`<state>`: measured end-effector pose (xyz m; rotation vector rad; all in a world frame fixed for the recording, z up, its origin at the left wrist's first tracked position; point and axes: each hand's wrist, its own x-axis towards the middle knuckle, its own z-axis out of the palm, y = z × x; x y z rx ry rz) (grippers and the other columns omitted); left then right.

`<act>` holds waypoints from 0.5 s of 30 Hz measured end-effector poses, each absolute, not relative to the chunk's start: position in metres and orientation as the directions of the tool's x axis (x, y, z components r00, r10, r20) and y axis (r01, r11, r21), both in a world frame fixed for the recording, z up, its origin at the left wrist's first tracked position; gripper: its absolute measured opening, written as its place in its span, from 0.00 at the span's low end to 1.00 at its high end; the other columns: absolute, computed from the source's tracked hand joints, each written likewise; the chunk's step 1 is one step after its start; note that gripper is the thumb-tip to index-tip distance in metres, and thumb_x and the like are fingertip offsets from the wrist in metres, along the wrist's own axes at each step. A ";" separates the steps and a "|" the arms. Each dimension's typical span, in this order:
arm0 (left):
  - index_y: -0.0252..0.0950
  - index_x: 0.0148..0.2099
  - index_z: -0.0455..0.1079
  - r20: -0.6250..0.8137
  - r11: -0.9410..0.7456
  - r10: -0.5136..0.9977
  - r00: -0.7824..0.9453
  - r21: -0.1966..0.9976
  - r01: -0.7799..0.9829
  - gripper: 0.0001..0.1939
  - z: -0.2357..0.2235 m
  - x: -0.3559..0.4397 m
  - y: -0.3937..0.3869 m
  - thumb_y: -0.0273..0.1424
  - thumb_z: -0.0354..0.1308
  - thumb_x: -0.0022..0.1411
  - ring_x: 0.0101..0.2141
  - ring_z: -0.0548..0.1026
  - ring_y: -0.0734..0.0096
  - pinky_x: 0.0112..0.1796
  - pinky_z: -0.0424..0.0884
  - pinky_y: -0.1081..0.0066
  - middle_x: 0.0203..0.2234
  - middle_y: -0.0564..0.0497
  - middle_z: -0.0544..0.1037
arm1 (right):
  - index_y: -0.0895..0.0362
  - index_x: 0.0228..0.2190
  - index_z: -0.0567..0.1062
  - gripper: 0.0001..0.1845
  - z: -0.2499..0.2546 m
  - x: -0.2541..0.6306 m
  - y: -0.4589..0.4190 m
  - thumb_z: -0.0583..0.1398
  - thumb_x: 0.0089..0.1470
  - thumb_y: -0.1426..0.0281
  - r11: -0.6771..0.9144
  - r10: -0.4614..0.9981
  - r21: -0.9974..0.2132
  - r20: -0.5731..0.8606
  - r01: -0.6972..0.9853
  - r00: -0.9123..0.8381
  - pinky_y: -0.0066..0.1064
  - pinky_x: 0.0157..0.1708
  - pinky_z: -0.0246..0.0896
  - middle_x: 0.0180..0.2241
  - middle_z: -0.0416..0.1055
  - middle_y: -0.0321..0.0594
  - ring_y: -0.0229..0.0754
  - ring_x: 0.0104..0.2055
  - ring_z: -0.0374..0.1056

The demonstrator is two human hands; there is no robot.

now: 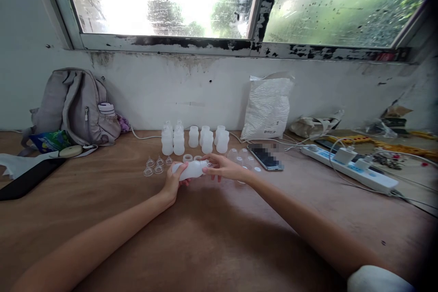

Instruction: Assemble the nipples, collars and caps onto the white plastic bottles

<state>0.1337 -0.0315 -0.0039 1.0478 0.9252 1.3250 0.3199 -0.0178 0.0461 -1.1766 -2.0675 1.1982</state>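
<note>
My left hand (174, 183) is wrapped round the body of a white baby bottle (190, 170), which lies tilted on its side in the air above the table. At its neck end, the fingers of my right hand (222, 167) are closed on the collar and top, whose details they partly hide. Several clear nipples (159, 162) sit on the table to the left of the bottle. White collar rings (187, 158) lie just behind it, and clear domed caps (236, 155) stand beyond my right hand. Farther back are several white bottles (207, 140), two of them topped with nipples.
A phone (266, 157) and a white power strip (352, 169) with cables are on the right. Against the wall stand a white plastic bag (268, 107) and a grey backpack (73, 105). A black flat item (32, 178) lies at the left on the wooden table (191, 246).
</note>
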 end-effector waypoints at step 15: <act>0.36 0.39 0.65 0.293 -0.389 0.899 0.325 0.875 0.287 0.18 0.009 0.133 -0.045 0.35 0.61 0.43 0.31 0.69 0.68 0.33 0.64 0.70 0.31 0.51 0.72 | 0.63 0.31 0.72 0.20 0.069 0.331 -0.022 0.60 0.44 0.58 0.068 0.884 -0.990 0.001 0.127 -0.467 0.26 0.24 0.62 0.24 0.67 0.39 0.33 0.24 0.64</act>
